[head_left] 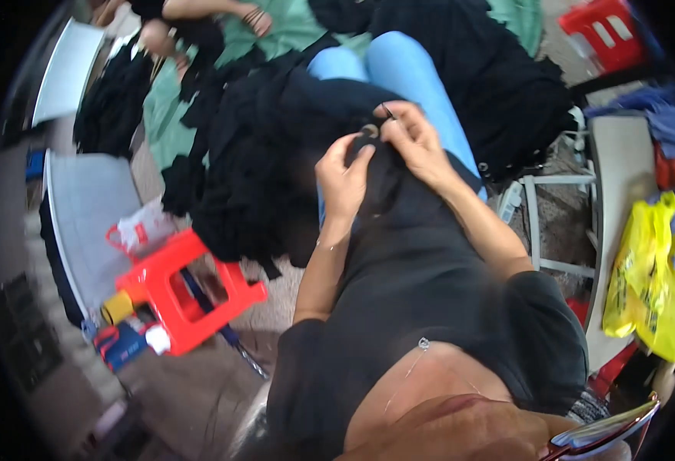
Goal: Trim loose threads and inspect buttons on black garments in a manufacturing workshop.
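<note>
Black cloth [268, 154] lies bunched across my lap. My left hand [340, 183] is closed, pinching a small fold of it between thumb and fingers. A small round, pale-edged thing [370, 131] shows at that fold, perhaps a ring or a hole; I cannot tell which. Close beside it, my right hand [420, 150] is closed, with thumb and forefinger pressed together. Something thin and dark [387, 112] shows at its fingertips, too small to name. Both hands work within a finger's length of each other above my jeans-clad knees [414, 69].
More black cloth [499, 84] is heaped over green sheeting [170, 115] ahead. Another person's hand [257, 21] is at the far left. A red plastic stool [191, 288] stands on my left, a grey bench [622, 161] with a yellow bag [645, 276] on my right.
</note>
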Motion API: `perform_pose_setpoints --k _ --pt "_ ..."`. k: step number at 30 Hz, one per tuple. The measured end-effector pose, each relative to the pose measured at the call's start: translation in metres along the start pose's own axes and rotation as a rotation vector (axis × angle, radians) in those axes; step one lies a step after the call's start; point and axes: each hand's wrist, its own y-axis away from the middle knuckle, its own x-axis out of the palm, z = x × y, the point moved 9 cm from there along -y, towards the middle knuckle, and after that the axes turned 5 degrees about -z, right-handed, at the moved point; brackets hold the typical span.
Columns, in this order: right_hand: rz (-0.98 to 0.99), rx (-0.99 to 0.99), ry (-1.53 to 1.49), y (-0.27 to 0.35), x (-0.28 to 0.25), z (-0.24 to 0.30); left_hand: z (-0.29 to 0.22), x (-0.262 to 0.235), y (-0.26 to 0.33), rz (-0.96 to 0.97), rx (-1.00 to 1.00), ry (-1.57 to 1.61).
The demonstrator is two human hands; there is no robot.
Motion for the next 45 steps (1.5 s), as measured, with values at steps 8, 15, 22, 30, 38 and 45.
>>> perform_pose_setpoints --k 8,15,22,30,38,45 --pt "0.039 -0.576 0.892 0.028 0.014 0.049 0.005 -0.01 0.007 -0.039 -0.058 0.111" --pt "0.013 -0.601 0.89 0.028 0.014 0.049 0.006 -0.009 0.01 -0.042 -0.06 0.113" --pt "0.04 -0.555 0.86 0.026 0.013 0.04 0.004 -0.004 0.01 -0.027 -0.071 0.156" --pt "0.051 -0.53 0.831 0.025 0.013 0.035 0.007 -0.004 0.012 -0.033 -0.104 0.157" --pt "0.036 -0.556 0.866 0.026 0.014 0.039 0.007 -0.004 0.011 -0.012 -0.089 0.141" --pt "0.035 -0.588 0.918 0.027 0.017 0.043 0.008 -0.002 0.012 0.004 -0.103 0.114"
